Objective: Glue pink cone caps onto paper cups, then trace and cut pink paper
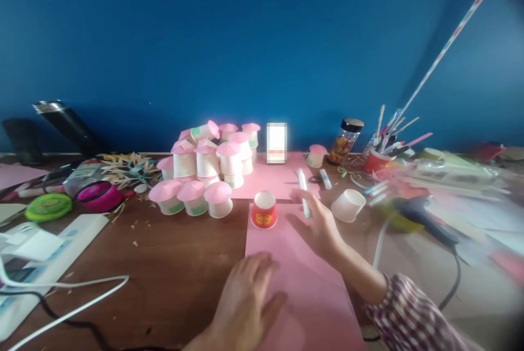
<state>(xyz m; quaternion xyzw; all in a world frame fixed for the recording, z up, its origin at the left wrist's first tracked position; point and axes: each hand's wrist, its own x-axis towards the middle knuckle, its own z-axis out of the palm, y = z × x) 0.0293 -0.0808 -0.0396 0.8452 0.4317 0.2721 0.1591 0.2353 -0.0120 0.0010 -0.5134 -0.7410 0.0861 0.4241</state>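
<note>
My left hand lies over the left edge of a sheet of pink paper, fingers stretched out and a little blurred. Above the sheet's far part, my right hand pinches a white marker, which is held nearly upright. A red paper cup with a gold butterfly print stands on the far left corner of the sheet, between the hands and apart from both. Right of my right hand, a plain white paper cup sits tilted. A short white and blue tube lies behind it.
Several cups with pink paper cone tops are stacked at the back left; one more stands right. A lidded jar, a red pen cup and a glue gun are rightward. A power strip and cables lie left.
</note>
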